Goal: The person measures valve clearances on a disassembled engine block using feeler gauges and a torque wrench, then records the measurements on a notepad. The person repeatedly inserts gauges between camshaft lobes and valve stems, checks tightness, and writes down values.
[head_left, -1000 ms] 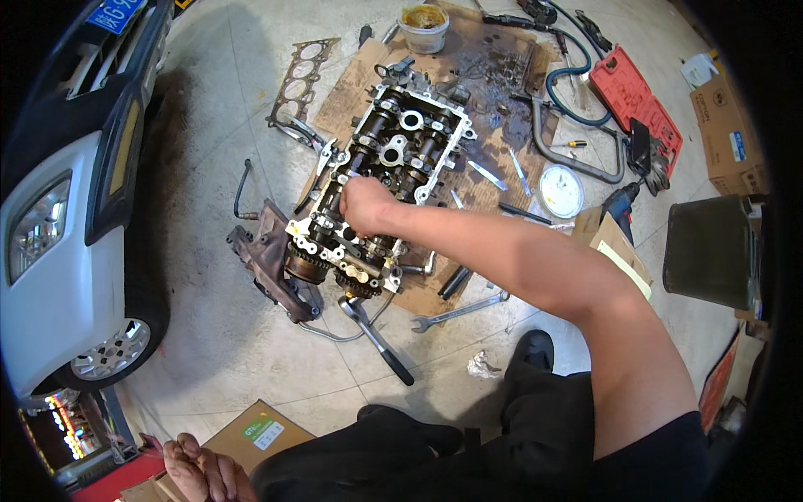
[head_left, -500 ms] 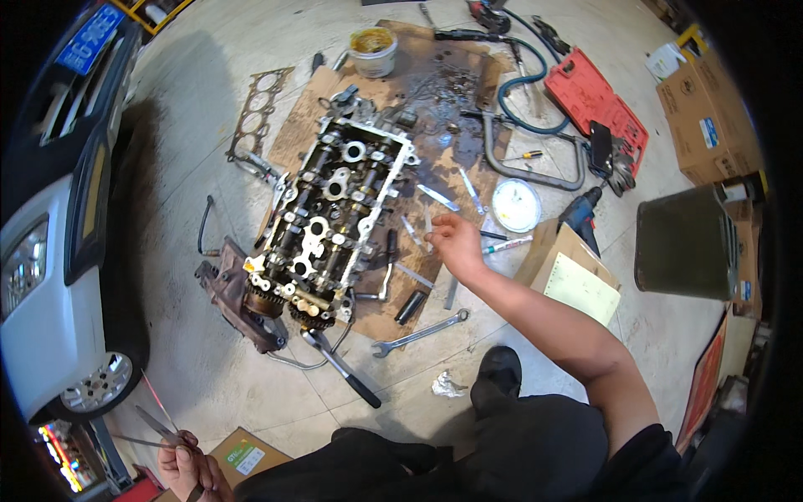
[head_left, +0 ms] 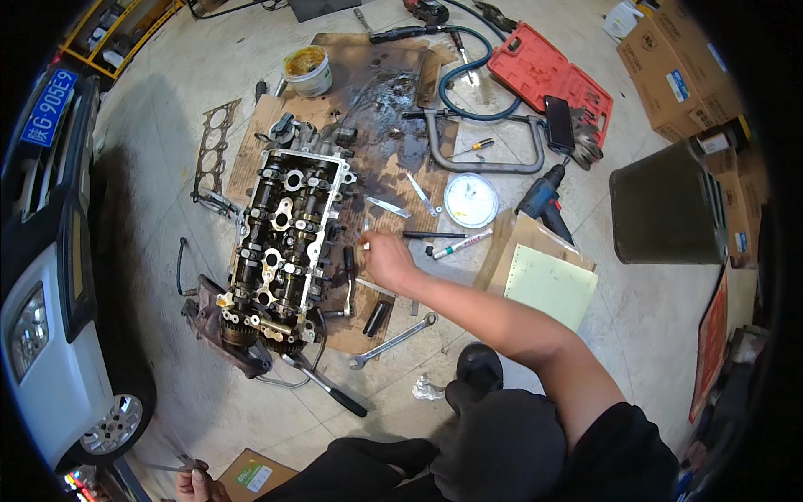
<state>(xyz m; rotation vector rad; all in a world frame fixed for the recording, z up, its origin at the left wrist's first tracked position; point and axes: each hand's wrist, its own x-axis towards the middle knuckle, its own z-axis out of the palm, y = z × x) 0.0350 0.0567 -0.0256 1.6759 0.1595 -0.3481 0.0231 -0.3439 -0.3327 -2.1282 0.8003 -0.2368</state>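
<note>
At the lower left edge, my left hand [head_left: 199,485] is closed round thin metal strips [head_left: 174,465], which fan out from the fingers; part of the hand is cut off. My right hand [head_left: 390,261] reaches down to the oily cardboard [head_left: 335,333], just right of the engine cylinder head [head_left: 284,238] with its exposed camshafts. Its fingers are curled together beside a small pale strip [head_left: 365,224]; what they grip is mostly hidden. Other metal strips, one [head_left: 387,207] and another [head_left: 422,194], lie beyond the hand. A ratchet handle [head_left: 348,261] lies left of it.
A combination wrench [head_left: 393,341], a black socket [head_left: 376,319], a ratchet [head_left: 326,386], a white lid [head_left: 470,201], a marker [head_left: 462,243], a cordless drill [head_left: 544,201] and a notepad [head_left: 550,284] lie around. A car [head_left: 50,335] stands at left; a dark bin [head_left: 669,205] at right.
The whole view has shifted, bringing the scene leftward. My right hand has moved closer to the cylinder head and its fingers have curled in. My left hand sits lower, still holding the strips.
</note>
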